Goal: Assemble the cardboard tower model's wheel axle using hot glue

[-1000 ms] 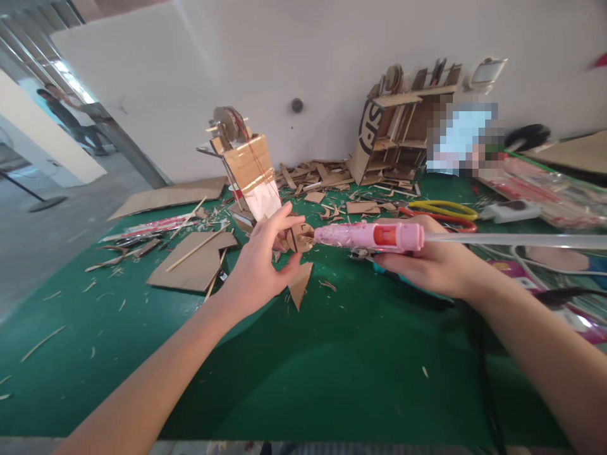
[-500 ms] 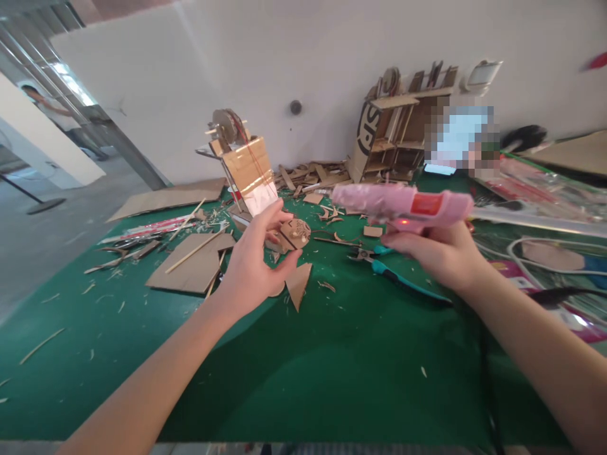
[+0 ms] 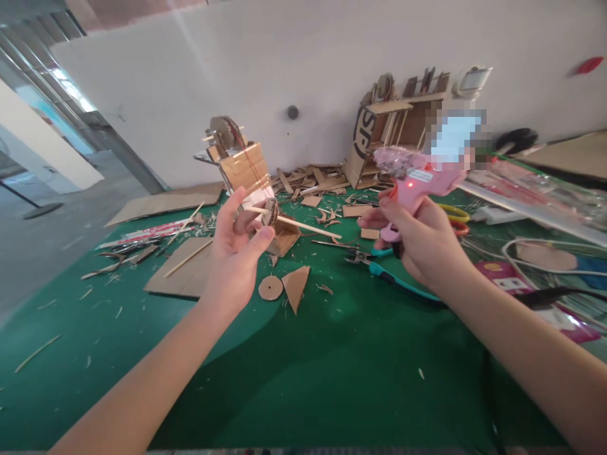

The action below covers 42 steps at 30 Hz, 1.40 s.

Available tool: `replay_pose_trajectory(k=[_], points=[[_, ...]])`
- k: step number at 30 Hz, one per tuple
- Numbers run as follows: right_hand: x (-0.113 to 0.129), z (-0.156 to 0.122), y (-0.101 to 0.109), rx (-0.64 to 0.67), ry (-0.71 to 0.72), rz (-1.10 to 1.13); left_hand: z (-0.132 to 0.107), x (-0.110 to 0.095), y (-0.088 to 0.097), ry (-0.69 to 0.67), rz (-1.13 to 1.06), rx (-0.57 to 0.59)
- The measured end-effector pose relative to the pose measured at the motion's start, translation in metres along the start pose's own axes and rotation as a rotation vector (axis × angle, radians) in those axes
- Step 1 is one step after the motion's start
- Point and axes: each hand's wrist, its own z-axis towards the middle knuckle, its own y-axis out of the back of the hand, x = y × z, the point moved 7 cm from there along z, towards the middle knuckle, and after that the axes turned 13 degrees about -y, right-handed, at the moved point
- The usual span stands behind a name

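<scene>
Since a second ago, right hand is lifting the glue gun up and back to the right, off the cardboard piece it was touching. Left hand is now turning its piece so the wooden stick is showing.

Left fingers and thumb are pinching a small round cardboard wheel threaded on the stick. The stick is thin, straight and pale, poking out right and slightly down, above the surface. The wheel is being held mid-air, left of centre, well apart from the gun.

Right fingers are wrapping tight round the gun's grip. The gun is glossy pink plastic with a red light glowing on its side and lumpy dried glue crusting its nozzle, which is pointing left. A long translucent glue rod is trailing from its rear to the right.

Surface is a smooth green mat, littered with cardboard chips and wood slivers. Lying on it just below the left hand: a flat cardboard disc touching a cardboard triangle. Teal-handled pliers are lying under the right hand. A flat brown cardboard sheet is sitting at left, a boxy cardboard model with a pulley behind it, a cardboard shelf model far against the white wall.
</scene>
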Motion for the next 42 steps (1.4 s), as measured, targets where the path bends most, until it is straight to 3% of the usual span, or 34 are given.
replay_pose_trajectory(k=[4, 9, 17, 21, 23, 28, 30, 34, 38, 42], points=[[-0.02, 0.0, -0.009, 0.038, -0.107, -0.003, -0.004, 0.013, -0.001, 0.14, -0.113, -0.02], [-0.027, -0.005, -0.016, 0.057, -0.102, -0.043, -0.009, 0.02, -0.005, 0.242, -0.183, -0.065], [-0.016, -0.013, -0.025, 0.101, -0.012, -0.261, -0.013, 0.023, -0.011, 0.257, -0.123, -0.022], [-0.016, -0.01, -0.019, 0.056, 0.026, -0.314, -0.011, 0.025, -0.007, 0.262, -0.14, -0.034], [-0.016, -0.007, -0.014, 0.036, 0.044, -0.271, -0.007, 0.023, -0.003, 0.243, -0.105, 0.018], [-0.011, -0.004, -0.007, -0.003, 0.104, -0.258, -0.002, 0.01, -0.011, 0.133, 0.13, 0.376], [-0.008, -0.004, -0.004, -0.033, 0.127, -0.251, -0.002, 0.01, -0.012, 0.119, 0.191, 0.41], [0.001, -0.011, -0.001, -0.092, 0.21, -0.239, -0.001, 0.019, -0.006, 0.17, 0.158, 0.265], [0.0, -0.018, -0.013, 0.07, 0.225, -0.325, 0.0, 0.024, 0.003, 0.202, 0.116, 0.099], [-0.007, -0.023, -0.024, 0.198, 0.311, -0.575, 0.002, 0.018, 0.006, 0.17, 0.081, 0.013]])
